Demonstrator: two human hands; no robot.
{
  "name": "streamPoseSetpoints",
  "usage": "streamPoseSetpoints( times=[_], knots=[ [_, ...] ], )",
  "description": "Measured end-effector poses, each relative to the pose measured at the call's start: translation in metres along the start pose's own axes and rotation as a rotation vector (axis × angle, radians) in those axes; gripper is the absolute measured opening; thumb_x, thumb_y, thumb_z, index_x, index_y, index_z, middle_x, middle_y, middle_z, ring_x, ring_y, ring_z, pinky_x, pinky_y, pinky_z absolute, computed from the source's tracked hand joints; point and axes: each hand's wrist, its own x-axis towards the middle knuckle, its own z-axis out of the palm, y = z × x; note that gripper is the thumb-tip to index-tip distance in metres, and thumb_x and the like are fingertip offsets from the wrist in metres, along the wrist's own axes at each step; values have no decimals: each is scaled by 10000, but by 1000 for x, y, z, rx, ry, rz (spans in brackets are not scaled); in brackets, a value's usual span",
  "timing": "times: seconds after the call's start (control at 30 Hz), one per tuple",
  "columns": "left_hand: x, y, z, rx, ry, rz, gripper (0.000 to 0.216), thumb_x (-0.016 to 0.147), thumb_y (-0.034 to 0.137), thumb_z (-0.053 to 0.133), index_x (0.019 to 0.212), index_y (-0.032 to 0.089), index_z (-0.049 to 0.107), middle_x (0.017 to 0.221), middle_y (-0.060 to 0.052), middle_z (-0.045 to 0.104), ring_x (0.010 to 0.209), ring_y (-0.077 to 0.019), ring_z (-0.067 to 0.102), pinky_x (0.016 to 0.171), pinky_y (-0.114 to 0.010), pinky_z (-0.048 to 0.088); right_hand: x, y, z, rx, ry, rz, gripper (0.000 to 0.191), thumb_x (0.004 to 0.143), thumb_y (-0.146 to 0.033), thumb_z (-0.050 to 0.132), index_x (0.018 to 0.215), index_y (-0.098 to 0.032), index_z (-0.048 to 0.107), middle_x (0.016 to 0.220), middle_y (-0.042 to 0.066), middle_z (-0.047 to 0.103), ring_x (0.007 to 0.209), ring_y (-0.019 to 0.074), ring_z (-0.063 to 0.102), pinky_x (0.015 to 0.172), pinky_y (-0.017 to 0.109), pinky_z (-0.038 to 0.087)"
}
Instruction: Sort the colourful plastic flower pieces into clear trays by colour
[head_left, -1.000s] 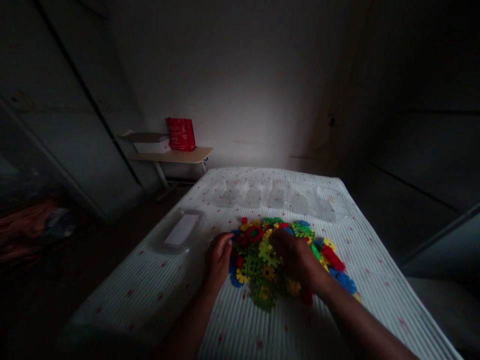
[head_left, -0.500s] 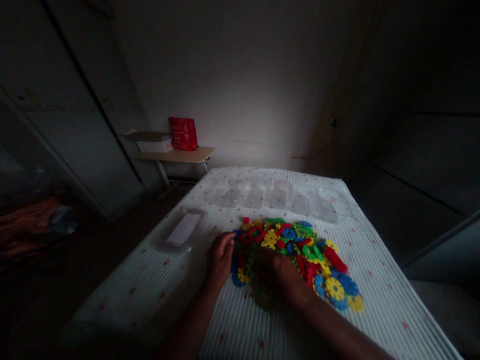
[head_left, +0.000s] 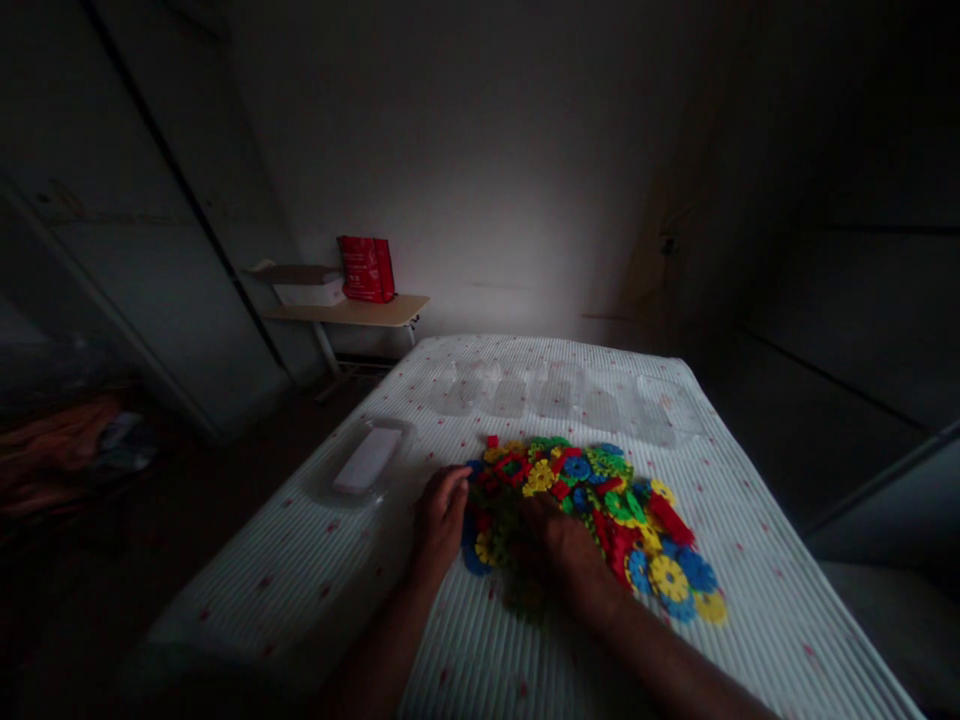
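A heap of plastic interlocking toy pieces (head_left: 540, 478) in red, yellow, green and blue lies on a white ribbed bedspread. Many are notched discs, such as a yellow one (head_left: 668, 577) at the near right. At the heap's left edge rests my left hand (head_left: 439, 518), its fingers loosely bent and apart, close to a blue piece (head_left: 475, 468); I see nothing held in it. Over the near middle of the heap my right hand (head_left: 570, 556) reaches down among green pieces. Its fingertips are in shadow and partly hidden, so any piece in them cannot be made out.
Several clear plastic trays (head_left: 559, 392) stand in a row behind the heap. To the left, another clear container (head_left: 369, 462) has a pale flat block in it. A side table (head_left: 375, 310) against the wall bears a red bag (head_left: 367, 268) and a white box (head_left: 309, 290).
My right hand has shifted very slightly over the green pieces, its fingers dipping a little. My left hand and the rest of the heap look the same.
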Motion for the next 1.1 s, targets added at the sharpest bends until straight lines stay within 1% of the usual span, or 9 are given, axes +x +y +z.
streamPoseSetpoints(
  times=[0.1,0.23,0.43,0.57,0.73,0.87,0.97,1.03,1.1],
  knots=[
    [1,1,0,-1,-3,-10,297,879,314,396,1024,181,618,1047,-84,648,997,-192,590,911,-343,449,-2,0,0,27,-1,-21,337,829,-115,444,1138,-178,564,1114,124,599,819,160,630,667,228,454],
    [1,4,0,-7,-1,-10,292,874,307,396,1010,180,621,1034,-84,652,987,-194,592,899,-344,454,-5,3,-1,83,22,-57,338,830,-116,434,1132,-174,576,1073,112,617,854,163,617,730,239,450],
    [0,5,-1,-12,10,-16,287,868,320,407,995,185,626,1027,-78,657,976,-191,599,897,-335,457,-6,5,-2,110,16,-67,311,809,-165,490,1096,-178,609,1022,103,633,876,172,609,751,238,438],
    [0,5,-1,-21,0,-22,299,869,337,403,992,186,630,1034,-80,659,984,-190,599,905,-333,455,-8,4,-5,168,7,-88,292,780,-209,544,1060,-199,627,981,80,650,851,181,609,724,246,435],
    [1,3,-2,-46,14,-22,320,850,383,428,986,187,640,1020,-84,668,971,-204,608,906,-345,463,-14,8,-11,402,23,-162,280,767,-286,596,1036,-213,622,783,5,643,694,131,571,605,207,408],
    [2,-5,0,-73,14,-16,328,838,405,441,988,186,635,1020,-83,662,954,-204,613,893,-334,471,-16,20,-16,610,104,-176,264,788,-330,573,1020,-207,598,740,-15,585,649,115,524,555,198,394],
    [4,-8,1,-47,21,-30,326,836,404,436,977,190,637,1015,-78,664,964,-207,609,910,-343,462,-15,34,-31,762,218,-138,232,781,-360,570,954,-206,584,725,-17,554,626,115,498,542,207,403],
    [4,-7,1,-35,19,-22,337,830,409,439,978,183,640,1012,-84,667,969,-213,608,915,-351,460,-12,51,-50,840,356,-81,245,752,-379,593,908,-191,571,721,-13,549,608,113,481,540,216,409],
    [4,-5,1,-36,20,-11,347,825,415,441,972,175,644,1005,-89,671,963,-217,612,907,-356,468,-8,77,-74,871,562,26,306,737,-406,590,927,-169,558,718,-3,558,571,108,470,512,220,400]
  ],
)
